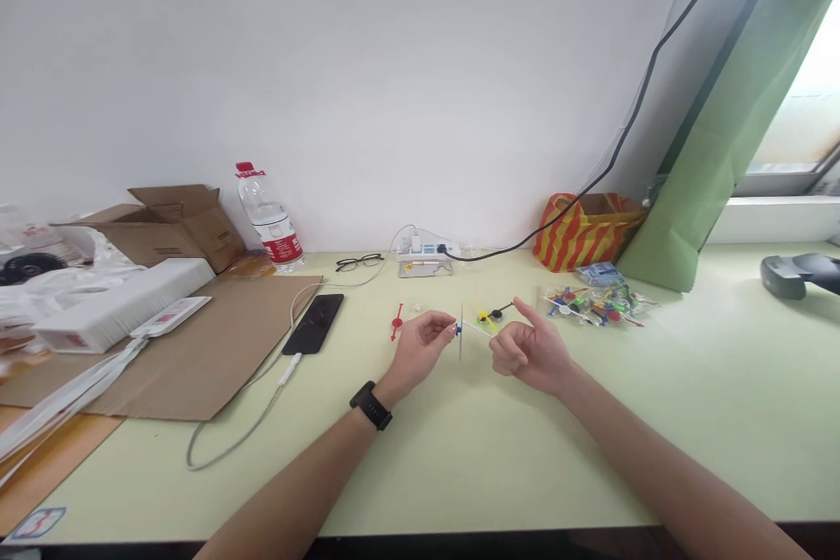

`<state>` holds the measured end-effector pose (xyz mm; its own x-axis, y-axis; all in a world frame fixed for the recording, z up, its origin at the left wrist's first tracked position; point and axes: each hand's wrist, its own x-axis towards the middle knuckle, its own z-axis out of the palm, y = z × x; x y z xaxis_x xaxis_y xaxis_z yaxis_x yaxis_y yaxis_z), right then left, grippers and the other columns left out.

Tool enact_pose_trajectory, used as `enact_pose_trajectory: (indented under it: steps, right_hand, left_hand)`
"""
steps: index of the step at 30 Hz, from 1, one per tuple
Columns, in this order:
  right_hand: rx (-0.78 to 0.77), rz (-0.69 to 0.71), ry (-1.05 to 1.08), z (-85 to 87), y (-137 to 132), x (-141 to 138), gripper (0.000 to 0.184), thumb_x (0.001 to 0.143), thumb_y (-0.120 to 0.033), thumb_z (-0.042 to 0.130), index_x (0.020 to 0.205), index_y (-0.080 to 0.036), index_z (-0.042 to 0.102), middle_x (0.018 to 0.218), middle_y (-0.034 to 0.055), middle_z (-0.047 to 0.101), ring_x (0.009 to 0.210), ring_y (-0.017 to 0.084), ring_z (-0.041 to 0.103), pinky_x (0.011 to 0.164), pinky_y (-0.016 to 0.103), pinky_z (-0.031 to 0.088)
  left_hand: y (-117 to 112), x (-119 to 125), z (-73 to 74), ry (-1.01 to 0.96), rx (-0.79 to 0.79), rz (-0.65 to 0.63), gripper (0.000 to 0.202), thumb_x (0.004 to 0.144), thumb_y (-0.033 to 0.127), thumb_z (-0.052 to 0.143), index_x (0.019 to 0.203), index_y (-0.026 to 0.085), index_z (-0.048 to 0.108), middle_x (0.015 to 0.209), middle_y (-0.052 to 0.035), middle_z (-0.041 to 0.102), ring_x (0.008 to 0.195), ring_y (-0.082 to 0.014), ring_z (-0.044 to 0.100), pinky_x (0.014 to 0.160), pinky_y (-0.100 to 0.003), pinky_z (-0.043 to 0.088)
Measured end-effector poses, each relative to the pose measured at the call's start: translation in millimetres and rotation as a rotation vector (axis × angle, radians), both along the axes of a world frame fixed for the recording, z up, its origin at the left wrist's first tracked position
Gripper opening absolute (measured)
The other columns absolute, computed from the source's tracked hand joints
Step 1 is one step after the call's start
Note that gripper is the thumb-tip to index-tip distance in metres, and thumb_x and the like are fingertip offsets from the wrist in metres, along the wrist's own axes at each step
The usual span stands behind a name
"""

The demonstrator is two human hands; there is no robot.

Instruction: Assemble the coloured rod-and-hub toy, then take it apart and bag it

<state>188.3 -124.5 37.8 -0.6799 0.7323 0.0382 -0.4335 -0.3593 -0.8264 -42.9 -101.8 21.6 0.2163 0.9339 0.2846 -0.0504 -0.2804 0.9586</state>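
Observation:
My left hand (423, 350), with a black watch on its wrist, pinches a small blue plastic piece (458, 330). A thin upright part (460, 350), seen edge-on, is at that piece. My right hand (531, 352) has its fingers curled and its thumb raised. A thin white stick (480, 329) runs from its fingers towards the blue piece; whether the two touch, I cannot tell. Just behind the hands lie a yellow plastic piece (485, 316) and a black arrow (497, 315) with a round centre. A red arrow (397, 323) lies left of my left hand.
Bagged colourful plastic pieces (597, 306) lie right, before a striped bag (584, 232). Behind are a power strip (426, 247) and glasses (359, 262). A phone (315, 324) with a cable, cardboard (229, 367), a bottle (272, 223) and an open box (177, 232) occupy the left.

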Motion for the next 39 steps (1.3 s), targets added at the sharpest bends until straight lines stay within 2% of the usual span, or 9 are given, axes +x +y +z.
enact_pose_trajectory:
  steps: [5,10,15,20,25,28,32,35,39]
  right_hand:
    - [-0.009,-0.194,-0.113,2.7,4.5,-5.6,0.061,0.095,-0.070,0.041,0.081,-0.017,0.068,0.059,-0.0041,0.031,0.050,0.010,0.020,0.053,0.029,0.018]
    - [0.148,-0.363,-0.402,-6.5,6.4,-14.8,0.042,0.088,-0.059,0.066,0.103,-0.020,0.067,0.065,-0.0053,0.038,0.053,0.009,0.023,0.051,0.026,0.016]
    - [0.259,-0.330,-0.577,-12.7,4.9,-19.3,0.047,0.082,-0.064,0.072,0.097,-0.021,0.064,0.064,-0.0061,0.042,0.054,0.009,0.031,0.050,0.025,0.021]
    - [0.339,-0.307,-0.590,-15.2,4.8,-20.1,0.048,0.082,-0.067,0.070,0.085,-0.021,0.057,0.066,-0.0045,0.047,0.057,0.010,0.039,0.051,0.024,0.027]
    - [0.330,-0.424,-0.574,-14.6,8.9,-16.7,0.046,0.089,-0.067,0.060,0.085,-0.021,0.057,0.076,0.0002,0.058,0.064,0.014,0.051,0.059,0.027,0.043]
    - [0.422,-0.600,-0.636,-12.9,14.9,-7.4,0.045,0.094,-0.066,0.052,0.095,-0.022,0.059,0.081,0.0027,0.063,0.068,0.017,0.057,0.063,0.031,0.046]
    - [0.753,-1.004,-0.897,-7.0,22.5,12.1,0.044,0.099,-0.061,0.046,0.105,-0.021,0.063,0.079,0.0041,0.064,0.070,0.019,0.058,0.065,0.033,0.045]
    - [0.879,-1.261,-0.928,0.7,24.6,25.2,0.039,0.099,-0.057,0.048,0.100,-0.021,0.062,0.081,0.0052,0.066,0.073,0.020,0.060,0.068,0.033,0.046]
    - [1.001,-1.481,-0.929,10.8,25.1,42.6,0.038,0.099,-0.055,0.051,0.086,-0.021,0.059,0.079,0.0056,0.066,0.070,0.019,0.060,0.068,0.032,0.047]
  left_hand:
    - [-0.8,0.4,0.1,-0.001,-0.033,-0.061,0.031,0.081,0.042,0.081,0.096,0.016,0.074,0.092,-0.0100,0.073,0.085,-0.0203,0.067,0.083,-0.035,0.054]
    - [-2.6,0.7,0.0,-0.006,-0.068,-0.113,0.031,0.083,0.042,0.080,0.099,0.015,0.074,0.095,-0.0103,0.074,0.086,-0.0205,0.069,0.084,-0.035,0.056]
    - [-5.0,2.4,-5.0,0.026,-0.052,-0.158,0.032,0.081,0.040,0.083,0.100,0.015,0.073,0.101,-0.0102,0.075,0.095,-0.0221,0.071,0.090,-0.036,0.057]
    - [-7.5,2.9,-5.4,0.132,0.016,-0.153,0.030,0.088,0.043,0.077,0.100,0.016,0.071,0.101,-0.0092,0.074,0.093,-0.0219,0.071,0.086,-0.035,0.058]
    - [-9.0,-4.2,5.1,0.463,0.383,0.040,0.019,0.101,0.036,0.058,0.104,0.021,0.070,0.110,-0.0079,0.071,0.109,-0.0234,0.065,0.099,-0.042,0.052]
    - [-3.4,-13.7,6.8,0.635,0.539,0.167,0.014,0.098,0.027,0.061,0.110,0.024,0.068,0.131,-0.0082,0.064,0.129,-0.0256,0.054,0.111,-0.047,0.044]
    - [6.5,-25.0,0.6,0.823,0.538,0.219,0.027,0.097,0.025,0.060,0.124,0.025,0.062,0.154,-0.0098,0.048,0.146,-0.0301,0.037,0.116,-0.053,0.039]
    - [10.0,-28.7,-4.9,0.922,0.479,0.189,0.035,0.097,0.030,0.061,0.132,0.026,0.059,0.163,-0.0094,0.035,0.153,-0.0345,0.023,0.119,-0.060,0.034]
    - [11.6,-29.5,-8.7,1.001,0.409,0.132,0.040,0.098,0.034,0.059,0.137,0.027,0.057,0.167,-0.0091,0.027,0.156,-0.0355,0.017,0.120,-0.061,0.030]
